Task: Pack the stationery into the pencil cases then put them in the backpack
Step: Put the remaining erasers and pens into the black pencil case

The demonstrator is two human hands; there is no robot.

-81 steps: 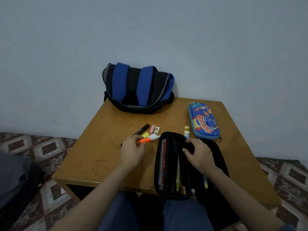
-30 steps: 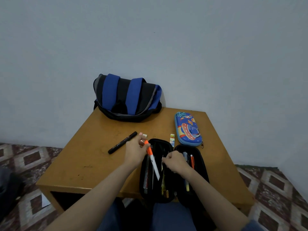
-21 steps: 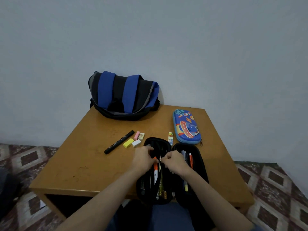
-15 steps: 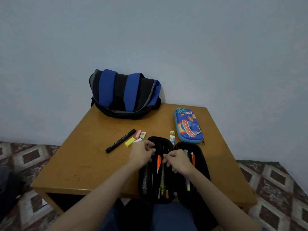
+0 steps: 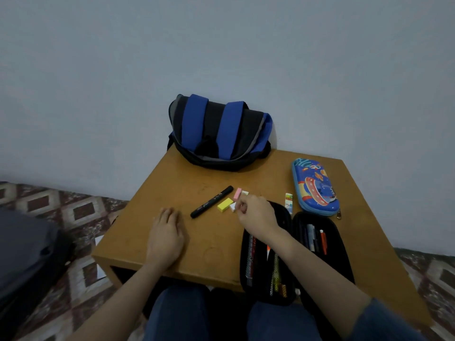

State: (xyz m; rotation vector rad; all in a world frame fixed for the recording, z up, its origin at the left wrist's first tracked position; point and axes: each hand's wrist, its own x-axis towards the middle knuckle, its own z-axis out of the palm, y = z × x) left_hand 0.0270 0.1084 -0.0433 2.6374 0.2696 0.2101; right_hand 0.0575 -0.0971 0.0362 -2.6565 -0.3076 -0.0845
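The wooden tabletop (image 5: pixel 211 252) carries everything, and the job looks roughly half done. The backpack (image 5: pixel 219 134), black with 2 blue straps facing up, slumps against the wall at the far edge; nothing has gone into it yet as far as can be seen, so that whole step remains. The black pencil case (image 5: pixel 294 225) lies unzipped at the near edge, its 2 halves spread flat and overhanging towards the lap, with several pens and pencils already seated in both sides, an orange-capped pen (image 5: pixel 323 242) among those in the right half. The blue pencil case (image 5: pixel 315 187), a hard shell printed with a rocket, sits zipped shut at the far right; what it holds cannot be told. The left hand (image 5: pixel 166 238) rests palm down on bare wood, fingers relaxed and holding nothing. The right hand (image 5: pixel 256 212) reaches across the open case with fingers curled, pinching the white eraser (image 5: pixel 233 206); whether it is off the surface yet is unclear. Loose items left to pack: 1 black marker (image 5: pixel 211 201) lying diagonally, a yellow eraser (image 5: pixel 225 205) just beside it, a pink eraser (image 5: pixel 237 193) touching a cream eraser (image 5: pixel 245 193), and a small striped eraser (image 5: pixel 288 201) between the 2 cases.
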